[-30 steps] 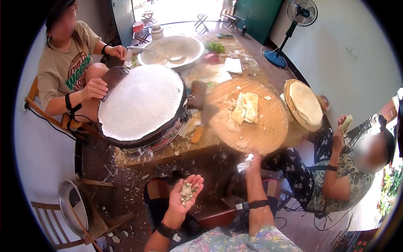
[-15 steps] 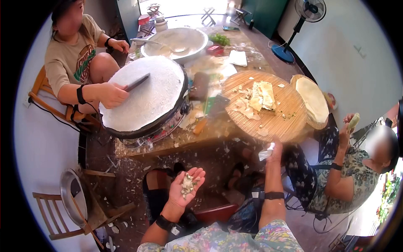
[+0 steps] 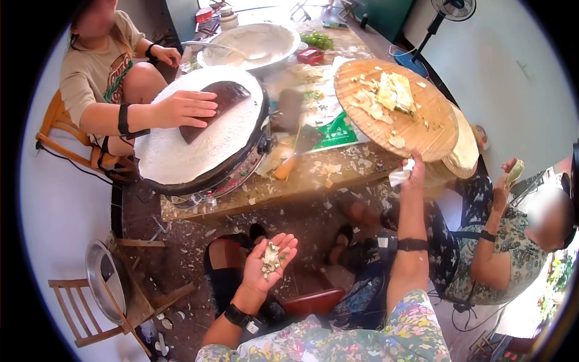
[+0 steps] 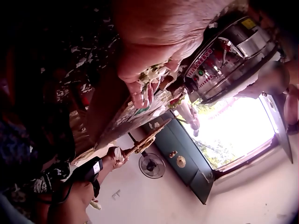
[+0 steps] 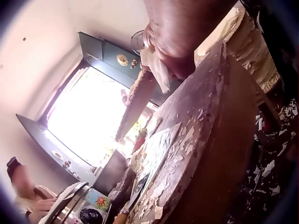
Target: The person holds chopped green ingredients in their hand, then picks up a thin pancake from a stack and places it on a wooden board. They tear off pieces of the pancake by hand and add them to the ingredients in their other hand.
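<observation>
My left hand (image 3: 266, 265) is held palm up over my lap, fingers extended. On its palm lies a small heap of chopped pale and green food bits (image 3: 272, 259). My right hand (image 3: 414, 175) grips the near edge of a round slatted board (image 3: 437, 136), with a crumpled white tissue (image 3: 400, 174) at the same hand. The board is tilted and raised off the table, as the right wrist view shows. Upon it rest a folded, filled flatbread (image 3: 395, 92) and torn flaky pieces (image 3: 369, 105).
A person on the left spreads a white batter sheet (image 3: 175, 142) on a round griddle with a dark scraper (image 3: 220, 108). Behind stands a batter bowl (image 3: 283, 51). A cleaver (image 3: 309, 137) lies mid-table. Another round board with flatbread (image 3: 464, 142) and a seated person (image 3: 482, 265) are at right.
My right hand has lifted the round board up and away to the right, uncovering a green printed sheet and crumbs. The left hand stays about still. The other person's scraper has swept across the griddle.
</observation>
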The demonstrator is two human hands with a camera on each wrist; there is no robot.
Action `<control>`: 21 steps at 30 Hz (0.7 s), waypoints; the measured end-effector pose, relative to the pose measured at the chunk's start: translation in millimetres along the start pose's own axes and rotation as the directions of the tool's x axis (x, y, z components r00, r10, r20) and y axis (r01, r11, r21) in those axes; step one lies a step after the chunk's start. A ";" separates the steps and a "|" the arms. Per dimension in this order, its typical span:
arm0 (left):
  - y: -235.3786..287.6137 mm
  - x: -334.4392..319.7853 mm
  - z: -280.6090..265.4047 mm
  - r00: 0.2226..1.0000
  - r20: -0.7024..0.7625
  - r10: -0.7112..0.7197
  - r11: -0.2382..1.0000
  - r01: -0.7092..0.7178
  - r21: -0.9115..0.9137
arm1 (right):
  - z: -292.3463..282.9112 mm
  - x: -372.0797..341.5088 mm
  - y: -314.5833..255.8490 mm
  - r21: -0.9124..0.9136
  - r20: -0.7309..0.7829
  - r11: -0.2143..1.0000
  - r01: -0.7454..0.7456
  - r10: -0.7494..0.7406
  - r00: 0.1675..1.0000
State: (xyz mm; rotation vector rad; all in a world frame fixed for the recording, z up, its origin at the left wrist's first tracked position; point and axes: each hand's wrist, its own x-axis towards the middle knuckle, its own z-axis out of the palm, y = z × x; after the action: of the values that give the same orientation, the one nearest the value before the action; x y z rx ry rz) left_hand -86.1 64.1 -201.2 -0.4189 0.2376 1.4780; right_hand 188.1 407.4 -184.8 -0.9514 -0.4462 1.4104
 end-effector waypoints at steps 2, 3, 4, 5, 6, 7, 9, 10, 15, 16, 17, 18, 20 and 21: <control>-0.3 3.9 -1.0 1.000 -0.003 0.002 1.000 -0.002 -0.001 | 11.6 15.7 3.1 0.006 0.067 1.000 -0.001 0.001 0.998; -0.6 3.3 -0.4 1.000 -0.020 0.008 1.000 -0.008 -0.005 | 19.7 22.1 4.7 0.011 0.073 1.000 -0.028 0.027 0.997; -0.7 2.0 -0.8 0.999 -0.040 0.014 1.000 -0.015 -0.009 | 26.7 27.6 7.3 0.034 0.045 0.997 -0.067 0.065 0.997; 3.0 10.9 0.1 0.999 -0.032 0.008 1.000 -0.008 -0.030 | 39.6 34.8 10.3 0.034 0.088 0.991 -0.127 0.123 0.988; 3.8 7.9 -4.8 0.999 -0.039 0.001 0.999 -0.003 -0.052 | 43.7 37.5 15.7 0.029 0.122 0.980 -0.196 0.191 0.974; 4.1 6.9 -8.1 0.999 -0.045 -0.005 0.997 0.001 -0.075 | 47.2 46.6 23.9 0.052 0.105 0.983 -0.178 0.172 0.980; 5.2 7.8 -6.8 0.999 -0.047 0.000 0.996 -0.004 -0.087 | 50.6 59.8 34.8 0.086 0.105 0.971 -0.221 0.212 0.972; 6.5 8.5 -5.5 0.999 -0.048 0.001 0.996 -0.006 -0.092 | 53.0 65.1 40.1 0.104 0.105 0.965 -0.242 0.231 0.967; 11.2 12.4 -6.2 0.996 -0.085 0.020 0.995 -0.028 -0.094 | 58.3 88.5 60.9 0.066 0.039 0.968 -0.242 0.240 0.970; 11.9 12.4 -5.4 0.995 -0.093 0.027 0.995 -0.036 -0.091 | 58.9 96.2 65.5 0.082 0.046 0.965 -0.248 0.245 0.968; 12.1 11.7 -4.2 0.994 -0.100 0.035 0.995 -0.044 -0.088 | 59.4 103.0 71.1 0.097 0.053 0.962 -0.254 0.250 0.967; 12.0 13.8 -4.5 0.993 -0.110 0.034 0.995 -0.044 -0.086 | 56.1 110.9 74.9 0.112 0.052 0.960 -0.256 0.251 0.967; 14.5 17.8 -7.9 0.995 -0.098 0.027 0.996 -0.035 -0.085 | 63.7 106.7 76.4 0.092 -0.026 0.961 -0.260 0.263 0.964; 15.1 17.9 -9.0 0.995 -0.096 0.029 0.996 -0.037 -0.084 | 63.2 108.3 78.3 0.084 -0.023 0.963 -0.258 0.260 0.965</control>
State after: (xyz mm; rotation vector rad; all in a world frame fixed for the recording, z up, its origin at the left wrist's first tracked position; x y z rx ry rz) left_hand -98.6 77.3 -218.5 -0.5573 0.2574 1.5068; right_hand 108.2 519.9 -237.6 -0.9923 -0.2430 1.6333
